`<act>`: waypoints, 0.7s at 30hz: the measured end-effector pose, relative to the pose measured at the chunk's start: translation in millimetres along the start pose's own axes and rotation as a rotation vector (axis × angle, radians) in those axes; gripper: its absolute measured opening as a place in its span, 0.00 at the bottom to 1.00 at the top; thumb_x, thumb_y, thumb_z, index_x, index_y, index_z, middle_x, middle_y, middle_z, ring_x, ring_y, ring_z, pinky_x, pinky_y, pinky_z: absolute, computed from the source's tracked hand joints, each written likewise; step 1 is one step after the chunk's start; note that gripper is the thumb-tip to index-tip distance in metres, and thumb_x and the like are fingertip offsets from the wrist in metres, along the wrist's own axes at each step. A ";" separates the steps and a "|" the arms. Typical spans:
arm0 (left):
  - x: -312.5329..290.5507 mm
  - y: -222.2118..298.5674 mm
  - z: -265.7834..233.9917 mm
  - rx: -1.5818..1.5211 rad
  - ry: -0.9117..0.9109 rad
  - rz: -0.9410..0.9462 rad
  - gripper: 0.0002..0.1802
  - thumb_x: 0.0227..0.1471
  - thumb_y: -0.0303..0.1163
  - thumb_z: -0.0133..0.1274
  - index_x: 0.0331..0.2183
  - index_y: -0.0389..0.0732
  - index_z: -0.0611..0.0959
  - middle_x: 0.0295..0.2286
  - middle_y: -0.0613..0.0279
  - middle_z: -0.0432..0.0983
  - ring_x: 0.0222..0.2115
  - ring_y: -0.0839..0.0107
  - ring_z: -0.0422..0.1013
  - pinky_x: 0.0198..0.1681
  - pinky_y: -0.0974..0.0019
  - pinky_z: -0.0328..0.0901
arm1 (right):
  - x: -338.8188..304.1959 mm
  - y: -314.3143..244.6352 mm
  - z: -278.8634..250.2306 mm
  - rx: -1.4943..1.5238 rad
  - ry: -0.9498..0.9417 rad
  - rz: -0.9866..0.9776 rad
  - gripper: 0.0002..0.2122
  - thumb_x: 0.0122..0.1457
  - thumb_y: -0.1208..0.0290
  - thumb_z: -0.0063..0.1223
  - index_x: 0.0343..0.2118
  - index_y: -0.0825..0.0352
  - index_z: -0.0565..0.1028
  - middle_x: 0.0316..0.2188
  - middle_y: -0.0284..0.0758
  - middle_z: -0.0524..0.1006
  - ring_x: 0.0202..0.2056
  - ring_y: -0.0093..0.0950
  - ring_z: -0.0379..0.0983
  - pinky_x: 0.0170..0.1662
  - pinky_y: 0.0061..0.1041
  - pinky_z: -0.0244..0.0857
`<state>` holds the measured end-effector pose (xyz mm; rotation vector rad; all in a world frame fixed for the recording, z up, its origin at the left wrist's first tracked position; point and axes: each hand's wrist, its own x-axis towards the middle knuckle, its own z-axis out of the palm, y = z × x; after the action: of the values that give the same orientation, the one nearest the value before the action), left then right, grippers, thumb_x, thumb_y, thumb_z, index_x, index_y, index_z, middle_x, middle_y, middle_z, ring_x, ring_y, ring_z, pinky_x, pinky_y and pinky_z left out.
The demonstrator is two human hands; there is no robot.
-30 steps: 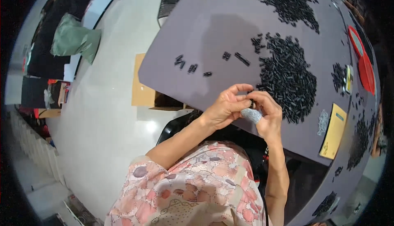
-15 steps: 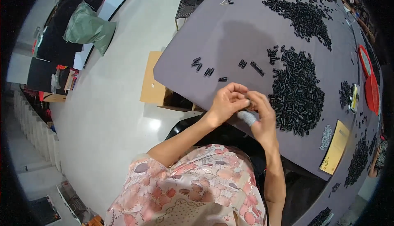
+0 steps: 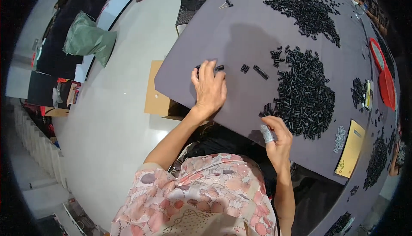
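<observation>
Hands: ok so they've split up since half a second ago, when they were together; the left hand (image 3: 209, 91) is now way over by some small black cylindrical pieces (image 3: 220, 68), and the right hand (image 3: 279, 138) sits lower, near the big heap of black cylinders (image 3: 305, 92)
Left grip: fingers bent down over those pieces, partly hiding them, can't tell if it's pinching one
Right grip: thumb in its silvery-grey wrap (image 3: 267, 134) is close under the index finger, dark bit by the tips, can't tell if it's actually held
Surface edge: near edge of the grey-purple cloth-covered surface (image 3: 240, 103) slants beneath both arms, corner sticks out left of the left hand
Elbow room: plain cloth between the two hands, plus a bigger stretch beyond the left one, partly in shadow
In the way: heap right up beside the right hand; one small black cluster (image 3: 244, 68) and a longer black row (image 3: 260, 72) between the left hand and the heap
Right side: flat yellow packet (image 3: 350, 149) beside a small light-grey pile (image 3: 339, 139), red plastic scoop-shaped thing (image 3: 387, 90) farther up
Off the edge: brown cardboard box (image 3: 155, 86) below the corner
</observation>
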<state>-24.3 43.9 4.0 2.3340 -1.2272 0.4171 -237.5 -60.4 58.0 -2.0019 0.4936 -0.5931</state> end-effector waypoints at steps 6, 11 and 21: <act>7.1 -30.6 6.2 0.022 -0.098 -0.107 0.24 0.50 0.30 0.49 0.50 0.37 0.66 0.51 0.45 0.56 0.55 0.48 0.51 0.54 0.40 0.45 | -10.2 11.0 -0.9 -0.006 0.023 0.017 0.14 0.43 0.87 0.42 0.34 0.72 0.74 0.33 0.42 0.75 0.35 0.38 0.73 0.41 0.28 0.66; 28.3 -34.9 4.0 -0.124 -0.070 -0.109 0.30 0.49 0.36 0.51 0.53 0.39 0.63 0.52 0.46 0.57 0.55 0.50 0.52 0.54 0.44 0.46 | -16.6 18.4 4.3 -0.016 0.031 0.007 0.12 0.45 0.87 0.43 0.33 0.72 0.73 0.31 0.41 0.75 0.34 0.34 0.73 0.39 0.25 0.65; 41.7 -50.5 13.5 -0.166 -0.128 -0.068 0.19 0.47 0.40 0.54 0.40 0.40 0.76 0.40 0.59 0.67 0.47 0.61 0.60 0.52 0.53 0.48 | -24.3 17.6 8.7 -0.031 0.059 0.019 0.11 0.45 0.86 0.45 0.32 0.70 0.74 0.30 0.39 0.75 0.33 0.32 0.72 0.39 0.23 0.64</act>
<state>41.5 32.9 -1.2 2.2806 -1.1885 0.1387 -253.5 -48.8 33.8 -2.0110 0.5606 -0.6378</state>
